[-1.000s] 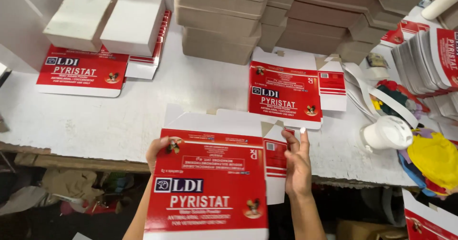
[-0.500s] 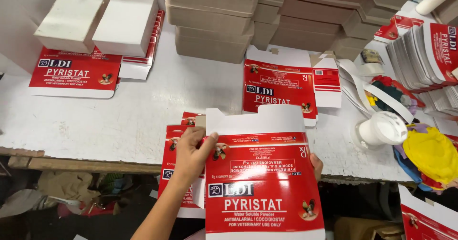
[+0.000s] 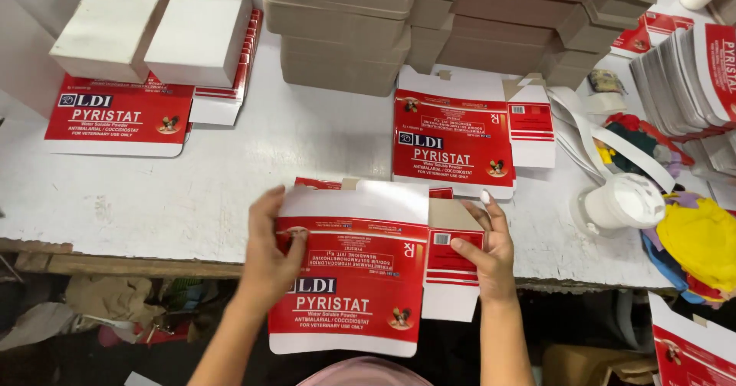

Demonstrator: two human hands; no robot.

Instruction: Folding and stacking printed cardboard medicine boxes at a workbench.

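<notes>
Flat red carton (image 3: 349,279) now turned face-up, lowered to worktop (image 3: 192,187) edge. Left hand (image 3: 272,256) clamped on its left side, right hand (image 3: 487,252) pinching side flap. Hands apart now, carton spread between them, ready for folding.

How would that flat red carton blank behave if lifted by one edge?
The carton blank is thin printed board, so probably light and springy, bending at its creases. Its glossy face may slip; the left hand and right hand grip opposite sides. The side flap likely swings.
</notes>
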